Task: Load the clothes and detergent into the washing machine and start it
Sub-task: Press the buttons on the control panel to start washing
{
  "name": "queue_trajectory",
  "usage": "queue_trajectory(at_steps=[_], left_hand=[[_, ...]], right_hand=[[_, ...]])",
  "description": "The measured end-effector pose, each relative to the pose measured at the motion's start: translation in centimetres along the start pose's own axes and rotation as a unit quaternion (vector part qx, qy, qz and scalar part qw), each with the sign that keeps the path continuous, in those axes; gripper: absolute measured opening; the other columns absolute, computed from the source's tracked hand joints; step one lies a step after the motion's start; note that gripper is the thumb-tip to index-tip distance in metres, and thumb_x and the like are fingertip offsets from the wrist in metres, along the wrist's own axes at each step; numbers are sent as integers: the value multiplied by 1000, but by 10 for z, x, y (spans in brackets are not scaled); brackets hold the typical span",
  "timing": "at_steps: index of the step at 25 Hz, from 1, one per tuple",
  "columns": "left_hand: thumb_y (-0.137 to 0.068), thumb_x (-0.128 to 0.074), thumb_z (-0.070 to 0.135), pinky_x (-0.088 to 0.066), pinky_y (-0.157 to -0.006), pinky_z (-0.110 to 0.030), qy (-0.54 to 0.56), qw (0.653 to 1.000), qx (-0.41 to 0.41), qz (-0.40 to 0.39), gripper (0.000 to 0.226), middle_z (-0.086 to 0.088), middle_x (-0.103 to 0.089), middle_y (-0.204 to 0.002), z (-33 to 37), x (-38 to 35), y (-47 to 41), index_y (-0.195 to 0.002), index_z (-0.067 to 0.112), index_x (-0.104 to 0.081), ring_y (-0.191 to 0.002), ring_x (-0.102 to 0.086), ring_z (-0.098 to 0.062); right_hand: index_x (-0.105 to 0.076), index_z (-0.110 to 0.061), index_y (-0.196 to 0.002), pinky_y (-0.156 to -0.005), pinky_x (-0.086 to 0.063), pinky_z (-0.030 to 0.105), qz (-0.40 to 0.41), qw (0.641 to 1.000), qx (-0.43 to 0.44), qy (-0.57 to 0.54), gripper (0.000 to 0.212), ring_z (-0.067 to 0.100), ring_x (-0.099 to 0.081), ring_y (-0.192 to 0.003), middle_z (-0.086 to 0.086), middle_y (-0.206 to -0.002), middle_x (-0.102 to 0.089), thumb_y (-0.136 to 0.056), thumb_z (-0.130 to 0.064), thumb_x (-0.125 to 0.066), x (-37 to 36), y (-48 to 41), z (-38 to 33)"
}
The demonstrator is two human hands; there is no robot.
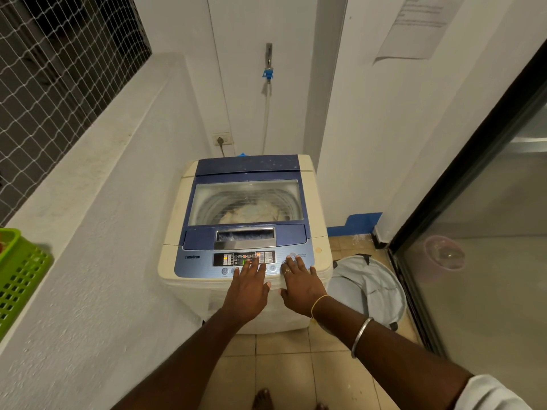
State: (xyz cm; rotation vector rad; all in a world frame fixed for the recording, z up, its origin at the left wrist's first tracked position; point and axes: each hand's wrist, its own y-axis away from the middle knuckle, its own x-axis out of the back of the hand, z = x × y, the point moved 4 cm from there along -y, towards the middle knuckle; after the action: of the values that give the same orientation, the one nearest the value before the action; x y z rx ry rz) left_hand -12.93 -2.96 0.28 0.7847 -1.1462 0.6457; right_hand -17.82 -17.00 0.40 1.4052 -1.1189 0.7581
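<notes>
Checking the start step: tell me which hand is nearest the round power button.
The right hand, wearing a ring and silver bangle: its fingertips lie on the blue control panel below the round power button. The left hand lies below the lit display.

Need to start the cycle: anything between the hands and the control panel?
Nothing visible. The left hand and right hand lie flat on the panel, fingertips at its buttons; the lid is shut.
</notes>
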Motion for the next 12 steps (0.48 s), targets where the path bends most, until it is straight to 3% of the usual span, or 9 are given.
queue_trajectory(at_steps=[12], left_hand=[[-105, -37, 38, -14, -125, -49, -8, 1000, 4, 0, 59, -9, -14, -167, -4, 1, -6, -158, 16, -24, -155, -9, -30]], right_hand=[[-20, -16, -157, -121, -9, 58, -2, 1000, 5, 6, 69, 31, 3, -154, 8, -168, -5, -100, -43, -48, 0, -8, -3]])
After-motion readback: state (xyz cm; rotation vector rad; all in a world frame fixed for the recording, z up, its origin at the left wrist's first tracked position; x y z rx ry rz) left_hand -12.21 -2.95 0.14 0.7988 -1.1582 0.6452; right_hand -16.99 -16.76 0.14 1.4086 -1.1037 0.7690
